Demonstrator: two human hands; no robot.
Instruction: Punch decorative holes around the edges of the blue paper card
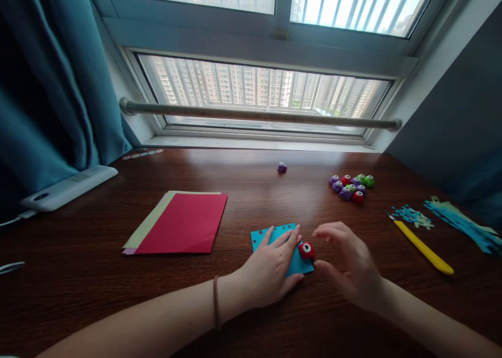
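A blue sheet of paper (295,264) lies on the table, with small shaped holes along its top and left edges. My left hand (270,266) rests flat on it with the fingers spread, covering much of the sheet. At the paper's right edge sits a small red paper punch (306,250) with a round eye on top. My right hand (349,266) hovers just right of the punch, its thumb and fingers apart in a curve and nothing between them.
Red paper (184,222) tops a stack at left. Several eyed punches (347,190) cluster at right; a purple one (282,167) stands alone. Paper confetti (413,215), cut strips (463,224) and a yellow craft knife (423,247) lie far right. A white phone (72,187) is by the curtain.
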